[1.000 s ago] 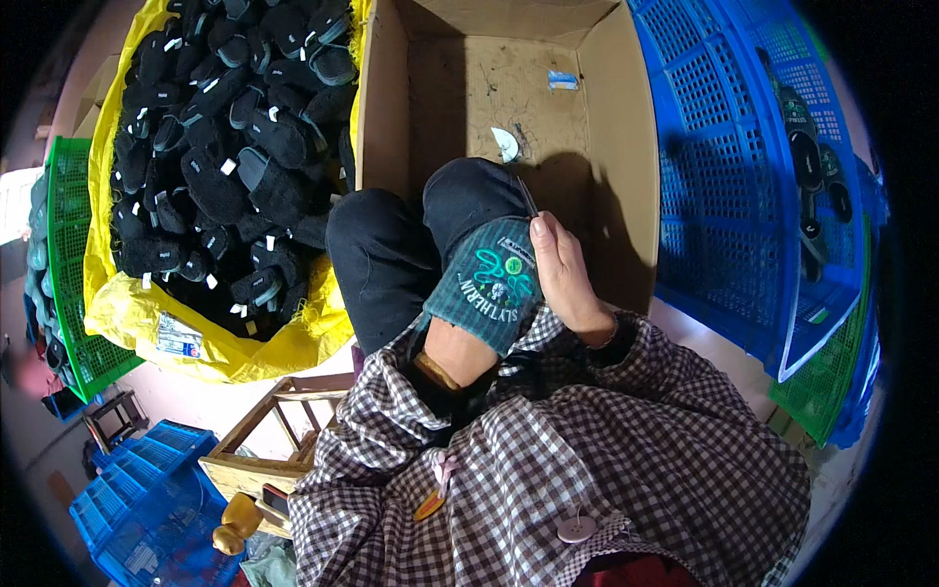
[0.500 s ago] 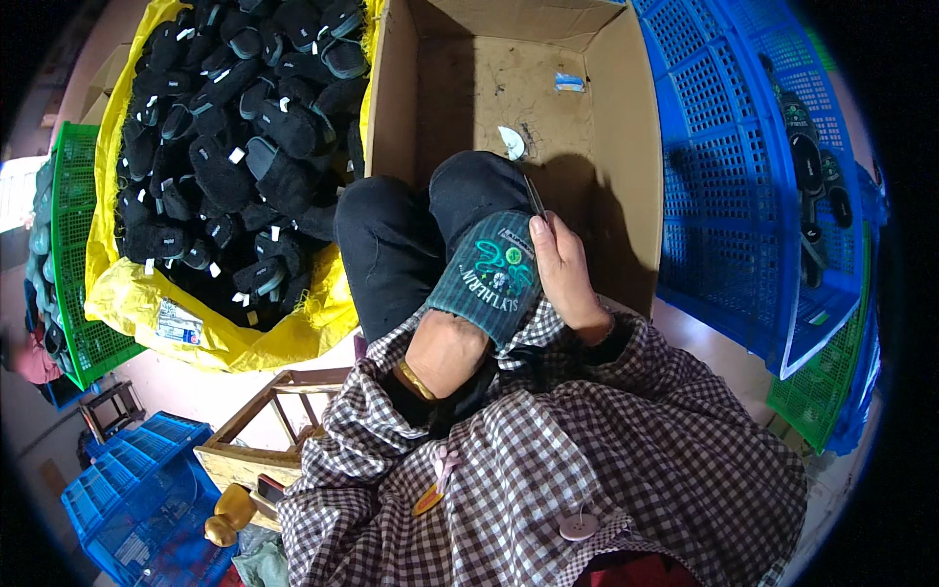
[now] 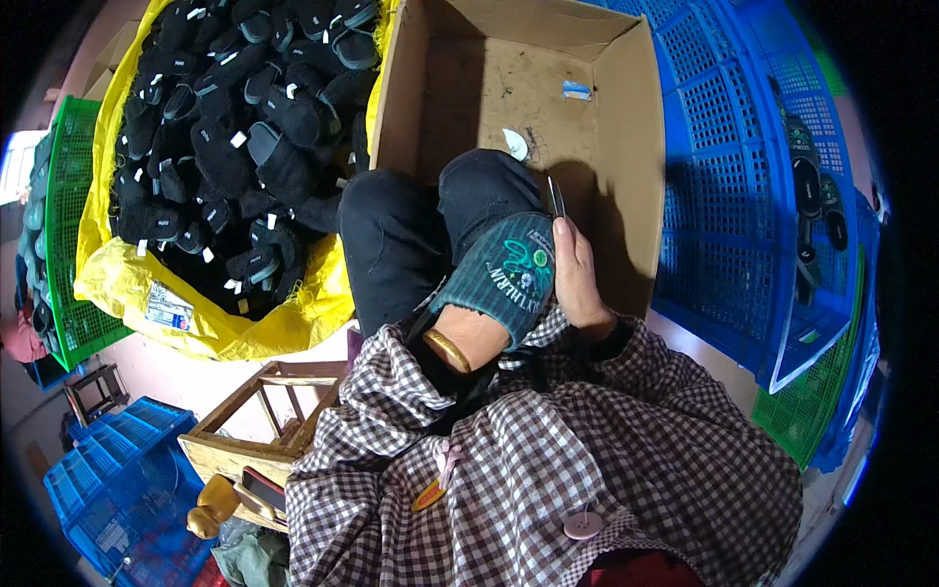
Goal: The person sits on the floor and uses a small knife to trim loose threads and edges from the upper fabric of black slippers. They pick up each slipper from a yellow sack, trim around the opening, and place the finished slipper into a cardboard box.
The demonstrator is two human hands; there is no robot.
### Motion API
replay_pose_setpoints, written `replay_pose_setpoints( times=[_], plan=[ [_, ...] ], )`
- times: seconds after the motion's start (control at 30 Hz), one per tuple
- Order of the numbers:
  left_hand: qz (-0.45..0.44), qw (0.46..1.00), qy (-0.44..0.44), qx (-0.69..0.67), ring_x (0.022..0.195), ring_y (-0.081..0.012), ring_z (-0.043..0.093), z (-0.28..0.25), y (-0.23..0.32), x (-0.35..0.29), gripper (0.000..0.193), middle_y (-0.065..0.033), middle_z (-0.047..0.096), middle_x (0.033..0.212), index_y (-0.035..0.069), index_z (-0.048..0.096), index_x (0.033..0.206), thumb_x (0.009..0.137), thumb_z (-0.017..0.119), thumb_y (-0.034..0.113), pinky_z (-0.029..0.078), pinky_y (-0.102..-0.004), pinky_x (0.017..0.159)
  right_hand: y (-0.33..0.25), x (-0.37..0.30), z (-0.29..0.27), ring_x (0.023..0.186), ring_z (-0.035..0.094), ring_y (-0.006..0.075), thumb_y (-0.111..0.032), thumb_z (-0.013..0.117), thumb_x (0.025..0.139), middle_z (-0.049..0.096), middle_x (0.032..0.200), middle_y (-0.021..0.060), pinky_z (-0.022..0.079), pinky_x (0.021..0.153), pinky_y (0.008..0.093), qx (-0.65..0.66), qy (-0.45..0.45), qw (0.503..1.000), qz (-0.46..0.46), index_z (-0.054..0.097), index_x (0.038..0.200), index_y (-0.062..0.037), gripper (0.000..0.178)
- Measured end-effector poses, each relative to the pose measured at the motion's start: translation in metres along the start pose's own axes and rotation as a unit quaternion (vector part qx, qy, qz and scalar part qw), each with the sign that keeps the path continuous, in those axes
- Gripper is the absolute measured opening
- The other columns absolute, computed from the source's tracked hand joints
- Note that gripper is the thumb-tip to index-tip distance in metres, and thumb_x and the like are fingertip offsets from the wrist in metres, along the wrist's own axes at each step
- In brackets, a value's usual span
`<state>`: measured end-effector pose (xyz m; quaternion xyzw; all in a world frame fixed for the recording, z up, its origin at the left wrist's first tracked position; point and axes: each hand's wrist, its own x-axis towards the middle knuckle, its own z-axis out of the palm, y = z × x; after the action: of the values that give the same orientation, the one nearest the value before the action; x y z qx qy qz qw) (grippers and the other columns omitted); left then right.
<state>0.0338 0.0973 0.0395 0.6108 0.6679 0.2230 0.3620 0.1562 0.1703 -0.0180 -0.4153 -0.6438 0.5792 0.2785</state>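
A dark green ribbed slipper (image 3: 499,279) with a light green snake design and white lettering is over my left hand (image 3: 472,336). That hand reaches in through its opening, a gold bangle at the wrist, and its fingers are hidden inside. At the slipper's right edge, my right hand (image 3: 581,279) is closed on a slim metal tool (image 3: 557,198) with narrow prongs pointing up and away. Its grip end is hidden in the palm, so the exact kind cannot be told. The slipper is held above my lap, by my dark-trousered knees (image 3: 494,186).
A yellow sack (image 3: 220,333) full of black fuzzy slippers (image 3: 279,157) stands front left. Ahead, a cardboard box (image 3: 626,127) contains scraps. Blue crates (image 3: 724,186) rise at the right. A wooden stool (image 3: 230,450) and a blue crate (image 3: 127,489) are at lower left.
Both hands and the slipper have shifted slightly right. The slipper has tilted clockwise, and the metal tool's prongs show more clearly above my right hand.
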Motion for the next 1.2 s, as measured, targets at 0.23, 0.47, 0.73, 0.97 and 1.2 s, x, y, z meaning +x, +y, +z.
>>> replay_pose_setpoints(
  times=[0.23,0.47,0.73,0.97,1.2],
  plan=[
    [0.145,0.957,0.209,0.138,0.110,-0.0326,0.057,0.031,-0.027,-0.064,0.032,-0.0165,0.062,0.116,0.002,0.061,0.116,0.086,0.052,0.010,0.042,-0.0425,0.099,0.001,-0.005,-0.005,0.069,0.045,0.0183,-0.023,0.045,0.100,0.051,0.074,0.0111,0.042,0.065,0.0336,-0.069,0.002,0.997,-0.026,0.053,0.093,0.0031,0.027],
    [0.106,0.975,0.181,0.070,0.115,-0.0351,0.055,0.042,-0.047,-0.050,0.035,-0.0181,0.061,0.119,0.002,0.062,0.116,0.082,0.053,0.008,0.039,-0.0451,0.103,0.006,0.008,-0.006,0.072,0.052,0.0277,-0.026,0.047,0.099,0.057,0.081,0.0188,0.044,0.070,0.0356,-0.075,-0.002,0.995,-0.061,0.053,0.097,0.0059,0.032],
    [0.173,0.967,0.130,0.131,0.117,-0.0297,0.052,0.009,-0.033,-0.110,0.035,-0.0129,0.060,0.118,0.001,0.064,0.111,0.078,0.057,0.009,0.040,-0.0400,0.104,-0.024,0.013,-0.021,0.075,0.049,0.0026,-0.026,0.061,0.093,0.057,0.081,-0.0039,0.042,0.067,0.0198,0.046,-0.115,0.990,0.061,0.059,0.091,-0.0025,0.024],
    [-0.168,0.832,0.379,-0.369,0.112,-0.0217,0.056,0.012,-0.028,-0.148,0.044,-0.0159,0.058,0.123,-0.002,0.047,0.133,0.091,0.060,0.005,0.043,-0.0315,0.097,-0.052,0.007,-0.032,0.074,0.052,0.0026,-0.024,0.054,0.098,0.056,0.082,-0.0055,0.043,0.066,0.0194,0.164,-0.030,0.978,0.122,0.059,0.094,-0.0057,0.019],
    [-0.083,0.792,0.346,-0.496,0.114,-0.0162,0.053,0.010,-0.024,-0.120,0.053,-0.0124,0.054,0.127,-0.002,0.035,0.141,0.094,0.058,0.007,0.041,-0.0282,0.100,-0.065,0.000,-0.036,0.075,0.053,0.0038,-0.024,0.052,0.099,0.056,0.084,-0.0039,0.044,0.066,0.0204,0.147,-0.053,0.975,0.156,0.058,0.093,-0.0059,0.020]
  ],
)
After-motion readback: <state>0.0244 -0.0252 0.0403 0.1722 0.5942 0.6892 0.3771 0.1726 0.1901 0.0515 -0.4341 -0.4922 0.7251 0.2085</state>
